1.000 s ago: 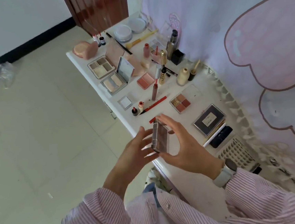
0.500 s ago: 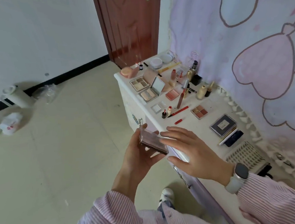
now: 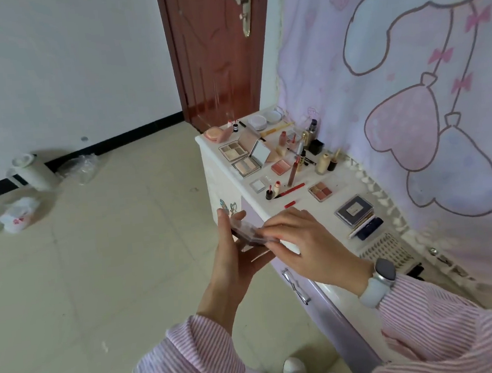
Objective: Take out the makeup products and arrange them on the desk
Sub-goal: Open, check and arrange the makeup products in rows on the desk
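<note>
Clear plastic glints on the palette you hold in front of the desk, just off its near edge. Your left hand cradles it from below, thumb and fingers curled up around its sides, so the grip looks firm. Your right hand lies over the near end with fingers laid almost flat across the lid; whether they are prying it or only steadying it, you cannot tell.

Judging by this, you are checking or opening one product before placing it. Beyond your hands the desk already carries open palettes, a blush, lip pencils, bottles and a dark case.

Next, you need a bare patch: the strip between the red pencils and the dark case looks free. Lower the palette flat there, clear of the small upright tubes, which would likely tip easily.
</note>
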`<state>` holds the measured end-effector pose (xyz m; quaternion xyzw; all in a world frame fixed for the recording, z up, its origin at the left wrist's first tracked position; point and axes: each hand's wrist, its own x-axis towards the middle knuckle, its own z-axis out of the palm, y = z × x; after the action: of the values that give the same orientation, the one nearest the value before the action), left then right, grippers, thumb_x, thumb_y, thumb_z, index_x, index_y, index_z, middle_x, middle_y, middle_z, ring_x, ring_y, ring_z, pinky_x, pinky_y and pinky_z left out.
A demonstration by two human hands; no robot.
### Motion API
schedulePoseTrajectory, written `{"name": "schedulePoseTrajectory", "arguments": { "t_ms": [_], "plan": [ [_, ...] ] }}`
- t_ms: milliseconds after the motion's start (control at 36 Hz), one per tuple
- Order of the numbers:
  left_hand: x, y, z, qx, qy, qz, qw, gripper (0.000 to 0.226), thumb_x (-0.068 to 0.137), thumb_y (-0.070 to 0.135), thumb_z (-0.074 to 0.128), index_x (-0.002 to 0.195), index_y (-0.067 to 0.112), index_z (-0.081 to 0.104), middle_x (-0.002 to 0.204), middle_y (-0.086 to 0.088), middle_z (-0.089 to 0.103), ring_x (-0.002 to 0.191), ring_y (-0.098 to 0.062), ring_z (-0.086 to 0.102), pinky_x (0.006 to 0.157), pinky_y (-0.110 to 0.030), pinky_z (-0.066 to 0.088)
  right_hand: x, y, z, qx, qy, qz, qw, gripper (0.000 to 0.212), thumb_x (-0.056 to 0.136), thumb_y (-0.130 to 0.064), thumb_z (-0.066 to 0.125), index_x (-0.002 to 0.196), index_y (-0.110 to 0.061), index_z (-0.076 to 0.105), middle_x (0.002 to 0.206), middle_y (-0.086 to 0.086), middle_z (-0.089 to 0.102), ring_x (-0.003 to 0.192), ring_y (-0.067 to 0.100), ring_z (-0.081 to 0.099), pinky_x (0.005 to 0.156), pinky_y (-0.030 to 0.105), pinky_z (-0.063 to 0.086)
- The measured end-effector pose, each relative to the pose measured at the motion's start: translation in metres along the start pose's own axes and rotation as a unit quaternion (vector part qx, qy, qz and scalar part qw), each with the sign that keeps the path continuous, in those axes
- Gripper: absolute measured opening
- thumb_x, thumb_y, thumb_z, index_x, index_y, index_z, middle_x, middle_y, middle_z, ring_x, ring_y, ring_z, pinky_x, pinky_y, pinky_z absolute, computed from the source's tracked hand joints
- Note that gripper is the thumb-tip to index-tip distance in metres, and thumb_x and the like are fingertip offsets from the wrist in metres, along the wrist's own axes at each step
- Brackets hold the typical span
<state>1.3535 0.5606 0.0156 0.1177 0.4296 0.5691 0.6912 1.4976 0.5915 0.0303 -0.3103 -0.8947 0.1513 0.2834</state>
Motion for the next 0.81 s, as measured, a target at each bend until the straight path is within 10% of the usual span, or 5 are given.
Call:
{"name": "schedulePoseTrajectory", "arguments": {
  "t_ms": [194,472,806],
  "plan": [
    [0.007,-0.011,0.020,-0.038,0.018,-0.006,0.999,0.059,0.086,0.065,0.039,0.101,0.009,0.050,0.071,-0.014,0.063,0.075,-0.029,0.064,0.077,-0.043,0.052,0.004,0.014,-0.021,-0.101,-0.050,-0.037,0.993,0.021,0.082,-0.026,0.049,0.084,-0.016,0.067,0.081,-0.008,0.064,0.084,0.009,0.048,0.072,0.024,0.036],
    [0.030,-0.066,0.062,-0.028,0.041,-0.044,0.998,0.072,0.083,0.063,0.047,0.128,0.006,0.042,0.112,-0.025,0.059,0.094,-0.033,0.067,0.075,-0.040,0.056,-0.025,0.066,-0.054,-0.147,-0.194,0.011,0.970,0.031,0.083,-0.033,0.038,0.090,-0.019,0.066,0.081,-0.010,0.066,0.079,0.012,0.059,0.071,0.026,0.042],
    [0.059,-0.139,0.084,-0.049,0.112,-0.120,0.985,0.064,0.086,0.061,0.042,0.123,0.009,0.044,0.101,-0.021,0.061,0.090,-0.033,0.068,0.070,-0.040,0.056,-0.076,0.129,-0.049,-0.108,-0.281,0.044,0.953,0.021,0.090,-0.027,0.044,0.101,-0.016,0.058,0.092,-0.004,0.062,0.088,0.014,0.054,0.083,0.029,0.042]
  ]
}}
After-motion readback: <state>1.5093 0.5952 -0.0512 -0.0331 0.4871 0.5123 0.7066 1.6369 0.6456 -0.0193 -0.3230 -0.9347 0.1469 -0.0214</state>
